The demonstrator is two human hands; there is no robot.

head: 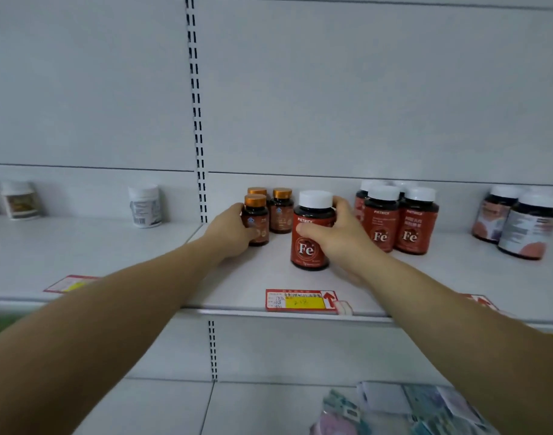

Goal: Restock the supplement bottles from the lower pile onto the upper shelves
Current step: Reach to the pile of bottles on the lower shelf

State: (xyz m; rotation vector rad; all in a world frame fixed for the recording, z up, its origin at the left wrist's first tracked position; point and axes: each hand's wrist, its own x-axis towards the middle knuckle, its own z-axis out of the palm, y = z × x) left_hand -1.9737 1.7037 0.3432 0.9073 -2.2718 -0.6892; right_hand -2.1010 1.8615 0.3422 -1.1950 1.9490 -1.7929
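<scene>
While both hands set bottles upright on the upper shelf [300, 277], restocking looks partly done.
I see left hand [229, 232] gripping the orange-capped bottle [255, 219], right hand [338, 235] gripping the Fe bottle [311, 230]; blurred packets [410, 409] below, possibly remaining stock.

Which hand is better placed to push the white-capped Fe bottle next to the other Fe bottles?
The right hand. Its fingers already grip the Fe bottle, and the Fe group stands just to the right of it. The left hand holds a small orange-capped bottle on the far side.
</scene>
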